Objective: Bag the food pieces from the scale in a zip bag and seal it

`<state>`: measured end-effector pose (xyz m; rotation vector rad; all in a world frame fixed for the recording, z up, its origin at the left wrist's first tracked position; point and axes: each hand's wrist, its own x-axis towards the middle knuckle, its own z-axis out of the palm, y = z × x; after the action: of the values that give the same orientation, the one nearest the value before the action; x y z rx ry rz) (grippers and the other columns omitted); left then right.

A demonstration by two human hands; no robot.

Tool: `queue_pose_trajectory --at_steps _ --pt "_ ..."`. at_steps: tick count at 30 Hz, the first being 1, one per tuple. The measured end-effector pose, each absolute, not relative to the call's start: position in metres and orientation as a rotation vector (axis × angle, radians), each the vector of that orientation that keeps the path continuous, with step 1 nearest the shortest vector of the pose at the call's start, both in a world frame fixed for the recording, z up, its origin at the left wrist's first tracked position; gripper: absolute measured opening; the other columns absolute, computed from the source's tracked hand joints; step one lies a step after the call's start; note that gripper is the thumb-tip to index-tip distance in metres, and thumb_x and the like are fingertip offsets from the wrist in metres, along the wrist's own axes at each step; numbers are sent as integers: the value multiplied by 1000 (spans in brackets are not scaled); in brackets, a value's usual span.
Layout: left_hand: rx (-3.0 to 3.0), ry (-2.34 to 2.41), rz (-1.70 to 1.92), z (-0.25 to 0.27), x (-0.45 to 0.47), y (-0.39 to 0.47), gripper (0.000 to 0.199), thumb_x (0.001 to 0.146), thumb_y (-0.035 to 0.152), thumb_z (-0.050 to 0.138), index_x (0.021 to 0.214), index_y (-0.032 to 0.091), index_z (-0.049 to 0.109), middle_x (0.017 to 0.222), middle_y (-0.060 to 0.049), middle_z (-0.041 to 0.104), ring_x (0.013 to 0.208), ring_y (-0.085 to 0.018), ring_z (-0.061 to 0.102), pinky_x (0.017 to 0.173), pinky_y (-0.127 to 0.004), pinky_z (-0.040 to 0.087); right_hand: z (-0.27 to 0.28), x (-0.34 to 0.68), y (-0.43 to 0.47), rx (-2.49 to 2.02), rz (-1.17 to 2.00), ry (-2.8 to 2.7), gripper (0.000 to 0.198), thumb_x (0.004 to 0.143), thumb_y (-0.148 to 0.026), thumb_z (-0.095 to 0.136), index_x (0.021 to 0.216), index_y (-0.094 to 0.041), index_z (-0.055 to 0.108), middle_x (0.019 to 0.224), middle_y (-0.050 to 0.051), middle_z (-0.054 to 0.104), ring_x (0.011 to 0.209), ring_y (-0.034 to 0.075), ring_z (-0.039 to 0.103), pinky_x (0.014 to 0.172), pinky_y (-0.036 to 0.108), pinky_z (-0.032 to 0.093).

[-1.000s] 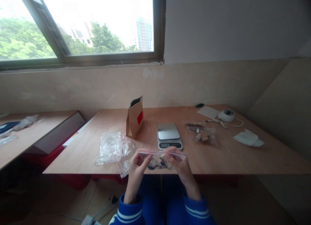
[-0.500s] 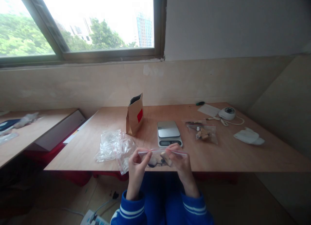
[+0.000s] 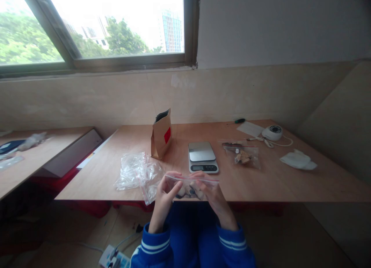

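Observation:
A clear zip-lock bag (image 3: 189, 186) with a red seal strip is held between my two hands at the table's front edge. Inside it lie pale and dark pieces, too small to name. My left hand (image 3: 165, 194) pinches the bag's left side, thumb against fingers. On the other side my right hand (image 3: 211, 192) grips the bag near the seal, its fingers partly behind the plastic. Just beyond the bag stands a kitchen scale (image 3: 202, 156) with a bare metal plate. A pile of clear plastic bags (image 3: 133, 171) lies left of my left hand.
An open brown paper bag (image 3: 162, 136) with a red label stands behind the pile. Right of the scale lie filled zip-lock bags (image 3: 245, 156). Farther right are a white round device (image 3: 271, 133) with a cable, white cloth-like material (image 3: 298, 160) and a green-handled tool (image 3: 240, 121).
My right hand has shifted slightly left along the seal, its fingers bent more over the bag. The bag stays in both hands. The view has tilted a little.

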<state>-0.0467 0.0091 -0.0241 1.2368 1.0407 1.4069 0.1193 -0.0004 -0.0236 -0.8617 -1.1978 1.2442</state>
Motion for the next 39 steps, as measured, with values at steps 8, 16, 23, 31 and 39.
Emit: queue_pose_trajectory --at_steps 8,16,23,31,39 --pt "1255 1057 1415 -23 -47 10 16 75 30 72 80 17 64 76 0 63 72 -12 60 68 -22 49 -29 120 3 -892 1196 -1269 15 82 -36 66 85 -22 66 88 1 63 84 17 59 79 28 45" --pt "1176 1022 1381 -25 -48 9 17 72 28 75 71 14 66 70 -1 64 67 -12 60 61 -21 47 -23 111 3 -877 961 -1266 15 82 -31 66 72 -20 65 82 2 61 81 17 60 74 28 47" --pt "1119 999 1408 -30 -47 11 16 72 27 75 76 15 66 70 1 62 64 -10 59 60 -20 48 -24 107 5 -935 887 -1247 18 82 -32 64 69 -19 63 78 2 59 78 16 59 73 27 47" --pt "1212 1086 1340 -24 -46 11 22 72 32 75 82 15 67 74 0 65 69 -11 61 64 -20 49 -25 108 3 -1002 1115 -1239 23 80 -40 66 93 -21 68 79 1 63 69 15 58 61 25 47" --pt "1240 1116 1319 -15 -39 8 25 73 36 73 81 14 67 70 -2 66 64 -12 61 60 -20 48 -36 98 7 -1023 1039 -1182 19 80 -40 68 80 -21 64 70 -1 61 61 13 56 51 22 43"
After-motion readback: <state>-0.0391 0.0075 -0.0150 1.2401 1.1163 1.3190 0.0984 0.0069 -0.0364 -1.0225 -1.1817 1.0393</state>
